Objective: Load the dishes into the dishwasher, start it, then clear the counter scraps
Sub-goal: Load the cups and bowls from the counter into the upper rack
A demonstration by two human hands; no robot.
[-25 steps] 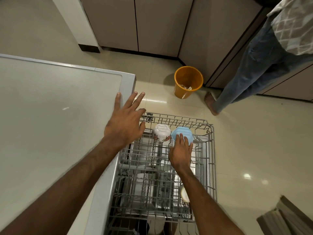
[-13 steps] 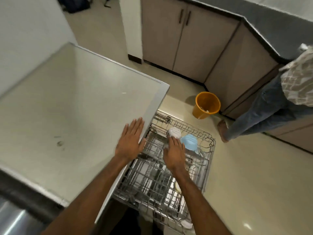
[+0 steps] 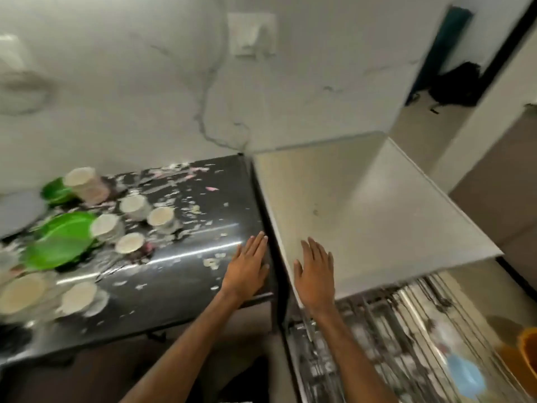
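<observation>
Motion blur smears the whole view. The rack (image 3: 392,330), drawn out below the dishwasher (image 3: 377,213) top, shows only as streaks. Its load is unreadable apart from a blue bowl (image 3: 466,375) at its right end. An orange bin (image 3: 529,347), right of the dishwasher, is cut off by the frame edge.

Left of the dishwasher, the counter (image 3: 174,286) carries green plates (image 3: 58,245), pale cups (image 3: 160,215) and scraps (image 3: 211,262).

The left hand (image 3: 247,266) lies flat over the counter, just beside the dishwasher, with fingers straight and holding nothing. The right hand (image 3: 315,274) lies flat over the dishwasher's left edge, fingers spread, empty. Contact with either surface cannot be confirmed.

Half a second earlier, the left hand was on the dishwasher top and the right hand was in the rack.
</observation>
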